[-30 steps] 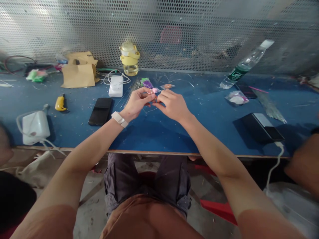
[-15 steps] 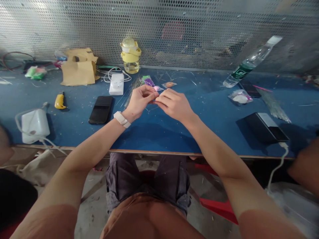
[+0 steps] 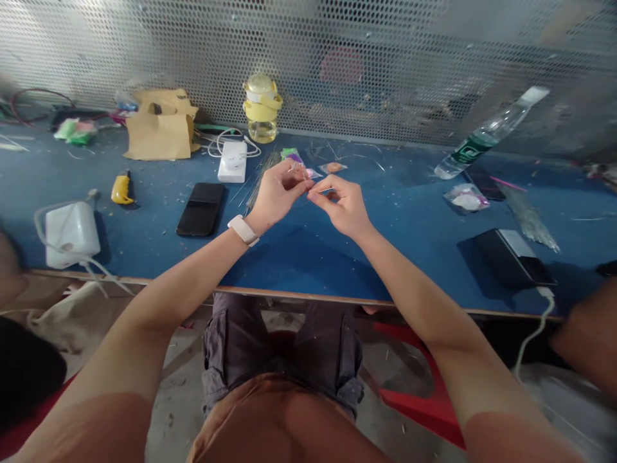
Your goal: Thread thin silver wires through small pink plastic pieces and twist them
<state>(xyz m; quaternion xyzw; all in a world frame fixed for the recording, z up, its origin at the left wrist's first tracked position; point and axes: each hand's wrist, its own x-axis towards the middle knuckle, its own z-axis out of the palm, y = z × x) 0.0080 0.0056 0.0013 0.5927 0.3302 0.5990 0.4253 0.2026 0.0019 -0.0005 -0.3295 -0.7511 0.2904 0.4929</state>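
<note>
My left hand (image 3: 278, 194), with a pale band (image 3: 243, 230) on its wrist, is raised above the blue table, thumb and fingers pinched together. Opposite it, my right hand (image 3: 346, 204) pinches too, its fingertips almost meeting the left ones. What lies between the fingertips is too small to make out; a fine pale strand seems to show there. Just behind the hands are small packets, one green and purple (image 3: 291, 154) and one with an orange-brown content (image 3: 333, 167). A bundle of thin wire-like strands (image 3: 260, 182) lies beside my left hand, partly covered by it.
Left on the table (image 3: 299, 270) are a black phone (image 3: 200, 209), a white power bank (image 3: 232, 162), a yellow cutter (image 3: 121, 189) and a white device (image 3: 72, 235). A yellow-lidded bottle (image 3: 261, 109) stands behind. To the right are a leaning water bottle (image 3: 475, 151) and a black box (image 3: 513, 257).
The camera view has shifted slightly. My right hand has drawn a little away from the left, and its fingers have opened out into a looser pinch.
</note>
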